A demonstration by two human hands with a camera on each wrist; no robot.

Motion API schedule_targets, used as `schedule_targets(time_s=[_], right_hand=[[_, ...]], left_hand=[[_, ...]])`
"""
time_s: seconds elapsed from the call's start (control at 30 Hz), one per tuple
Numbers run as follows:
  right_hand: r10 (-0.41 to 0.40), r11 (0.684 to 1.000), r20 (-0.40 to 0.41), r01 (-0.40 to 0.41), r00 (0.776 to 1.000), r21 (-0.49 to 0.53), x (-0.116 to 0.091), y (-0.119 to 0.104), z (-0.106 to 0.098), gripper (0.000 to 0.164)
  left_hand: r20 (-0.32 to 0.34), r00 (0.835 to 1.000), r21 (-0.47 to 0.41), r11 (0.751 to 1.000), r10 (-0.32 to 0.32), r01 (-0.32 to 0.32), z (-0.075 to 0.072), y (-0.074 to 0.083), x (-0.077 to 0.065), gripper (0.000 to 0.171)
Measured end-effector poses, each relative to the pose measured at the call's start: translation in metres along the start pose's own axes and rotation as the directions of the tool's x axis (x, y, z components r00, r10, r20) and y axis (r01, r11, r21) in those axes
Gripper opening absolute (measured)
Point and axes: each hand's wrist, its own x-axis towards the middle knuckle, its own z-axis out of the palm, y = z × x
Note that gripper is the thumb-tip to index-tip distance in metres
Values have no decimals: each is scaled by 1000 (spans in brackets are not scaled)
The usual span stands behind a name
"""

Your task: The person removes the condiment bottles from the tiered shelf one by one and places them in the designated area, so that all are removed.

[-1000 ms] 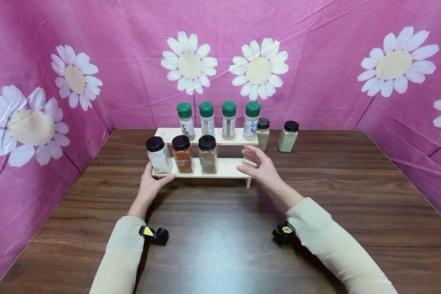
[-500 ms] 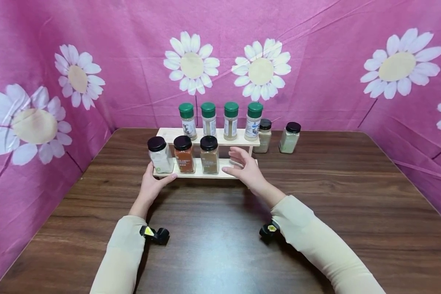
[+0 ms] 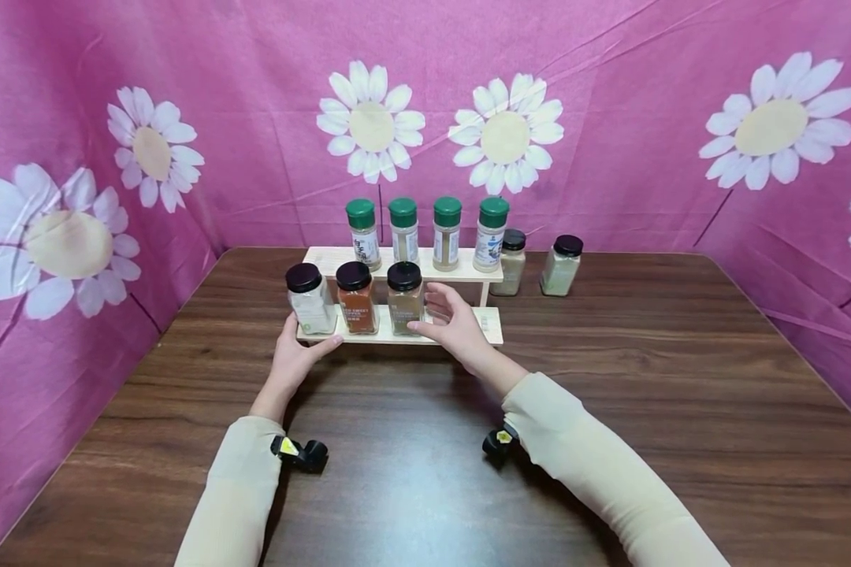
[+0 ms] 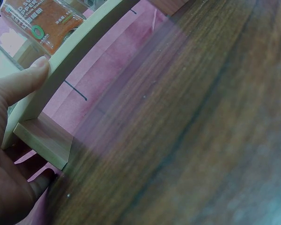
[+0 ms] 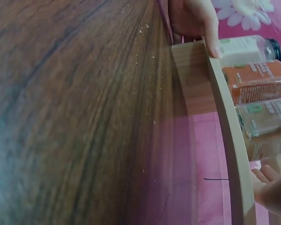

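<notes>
In the head view my left hand (image 3: 294, 358) grips the left end of a two-tier wooden rack (image 3: 461, 335), thumb on the front edge of the lower shelf. My right hand (image 3: 457, 327) is beside the right-hand jar on that shelf, a black-capped brown spice jar (image 3: 405, 303). Its thumb overlaps the jar's lower corner, and its fingers are bent loosely at the jar's right side. The right wrist view shows the fingers (image 5: 267, 180) close to the jar; contact is unclear. Left of it stand a red sweet pepper jar (image 3: 357, 303) and a jar of white contents (image 3: 311, 303).
Several green-capped shakers (image 3: 447, 236) line the upper shelf. Behind the rack's right end stands a black-capped jar (image 3: 510, 268), and a pale green jar (image 3: 560, 268) is farther right. A pink flowered cloth (image 3: 624, 157) hangs behind the brown wooden table (image 3: 681, 378).
My right hand has moved left along the lower shelf, from its right end to the brown jar. My left hand has kept its place on the rack.
</notes>
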Motion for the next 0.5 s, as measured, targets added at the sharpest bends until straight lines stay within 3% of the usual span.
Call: schedule_targets(time_s=[0.3,0.5], right_hand=[[5,1000,-18,-6,1000,-14,5,3,10,58],[-34,999,-54,34,998,-18,8,1,14,51]], left_hand=[[0,1000,5,1000,-2,2,0,0,-1,76],[-7,1000,12,1000,2,-2,0,0,0,76]])
